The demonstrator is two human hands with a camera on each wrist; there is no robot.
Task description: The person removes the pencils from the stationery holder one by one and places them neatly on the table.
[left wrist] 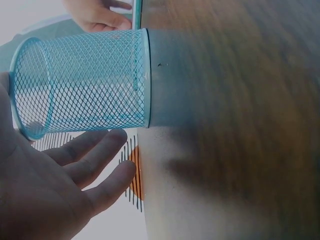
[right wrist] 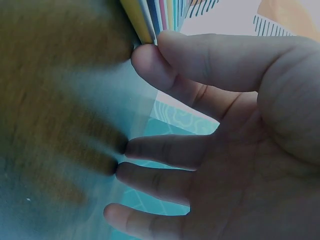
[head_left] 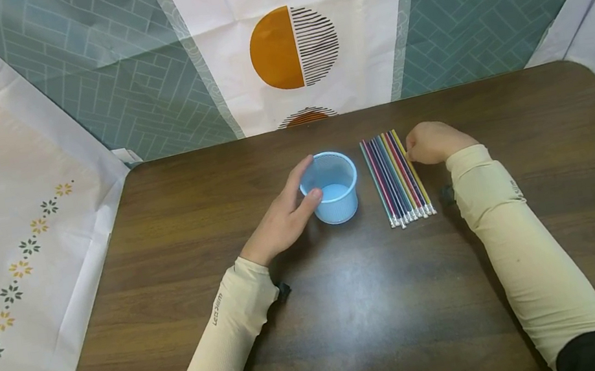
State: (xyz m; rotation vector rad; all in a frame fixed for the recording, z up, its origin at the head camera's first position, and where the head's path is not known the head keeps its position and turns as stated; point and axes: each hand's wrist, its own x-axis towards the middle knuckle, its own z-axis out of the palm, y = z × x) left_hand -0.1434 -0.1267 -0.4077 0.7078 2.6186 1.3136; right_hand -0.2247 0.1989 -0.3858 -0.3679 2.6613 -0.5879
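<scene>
A light blue mesh cup [head_left: 338, 208] stands upright on the table. My left hand [head_left: 284, 214] is at its left side, thumb at the near rim and index finger at the far rim. In the left wrist view the other fingers [left wrist: 107, 187] extend straight beside the mesh. To the right of the cup lies a row of several coloured pencils [head_left: 393, 179], their eraser ends towards me. My right hand [head_left: 435, 143] is at the row's right edge. Its thumb and index fingertips pinch at the yellow pencil [right wrist: 134, 17], while the remaining fingers [right wrist: 155, 182] spread towards the tabletop.
The brown wooden table [head_left: 367, 318] has its far edge just beyond the cup and pencils. Behind it hangs a patterned green and white cloth [head_left: 227, 46]. A white cloth with printed flowers [head_left: 13, 213] borders the left side.
</scene>
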